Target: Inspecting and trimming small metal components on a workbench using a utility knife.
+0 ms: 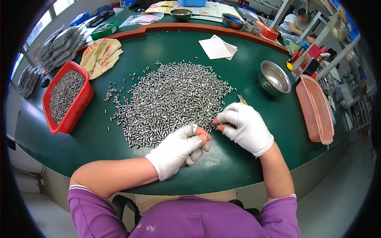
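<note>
A broad heap of small silvery metal pins (170,99) lies spread over the green tabletop (131,51). My left hand (180,148), in a white glove with bare thumb and fingertips, is at the heap's near edge. Its fingers are curled and pinched; whatever is between the tips is too small to make out. My right hand (245,127), gloved the same way, reaches the heap's right edge. Its thumb and forefinger close together at the pins there, and I cannot make out what they hold. A small yellow-handled cutter (241,100) lies just beyond the right hand, partly hidden by it.
At left stands a red basket (88,95) full of pins, beside a tan cloth bag (101,57). White papers (218,47) lie toward the back. At right are a metal bowl (274,78) and a pink basket (315,109). A reddish-brown ledge (178,27) borders the far edge; a person (293,23) sits beyond.
</note>
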Available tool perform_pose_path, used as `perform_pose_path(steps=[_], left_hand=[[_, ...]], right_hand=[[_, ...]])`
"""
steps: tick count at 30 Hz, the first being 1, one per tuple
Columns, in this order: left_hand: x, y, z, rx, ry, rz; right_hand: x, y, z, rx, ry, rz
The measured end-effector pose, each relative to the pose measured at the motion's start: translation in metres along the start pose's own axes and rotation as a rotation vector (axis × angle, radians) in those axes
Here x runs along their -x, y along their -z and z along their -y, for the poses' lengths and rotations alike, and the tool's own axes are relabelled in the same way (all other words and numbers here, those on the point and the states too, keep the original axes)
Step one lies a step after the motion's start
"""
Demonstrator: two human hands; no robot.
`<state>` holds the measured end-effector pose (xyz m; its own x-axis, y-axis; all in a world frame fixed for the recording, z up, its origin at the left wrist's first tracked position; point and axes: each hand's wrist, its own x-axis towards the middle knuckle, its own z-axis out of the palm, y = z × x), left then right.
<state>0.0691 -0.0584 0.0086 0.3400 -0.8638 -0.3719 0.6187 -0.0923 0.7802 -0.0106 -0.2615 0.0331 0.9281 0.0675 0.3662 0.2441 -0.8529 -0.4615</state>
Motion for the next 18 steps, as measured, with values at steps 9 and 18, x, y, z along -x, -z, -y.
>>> perform_pose_path(steps=[9, 18], left_hand=[[-0.0004, -0.0001, -0.0008, 0.001, -0.025, 0.026], [0.0002, 0.0002, -0.0017, 0.092, -0.012, 0.040]], right_hand=[[0.0032, -0.0019, -0.0054, 0.155, -0.051, 0.185], [0.0051, 0.0004, -0.0002, 0.231, -0.107, 0.231]])
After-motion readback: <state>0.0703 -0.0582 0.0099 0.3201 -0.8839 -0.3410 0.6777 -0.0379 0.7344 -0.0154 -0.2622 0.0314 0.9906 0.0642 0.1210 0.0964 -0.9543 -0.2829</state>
